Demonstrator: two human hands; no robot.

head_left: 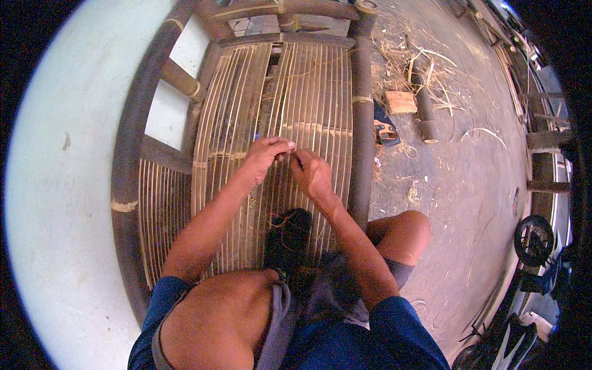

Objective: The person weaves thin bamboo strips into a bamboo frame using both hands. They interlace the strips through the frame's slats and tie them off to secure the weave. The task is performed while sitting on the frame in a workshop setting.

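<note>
My knee [216, 320] sits closest, bent under me. Beyond it my 2 hands meet over the slats [308, 92], which run lengthwise away from me. Left hand [266, 154] pinches shut on something thin; right hand [311, 172] curls beside it, grip unclear.

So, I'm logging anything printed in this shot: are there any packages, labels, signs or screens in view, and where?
None that I can make out.
The nearest candidate is a flat tan block on the floor right of the bamboo frame; it looks like plain wood, no label visible.
Both hands, left hand and right hand, work on the slats only.
</note>
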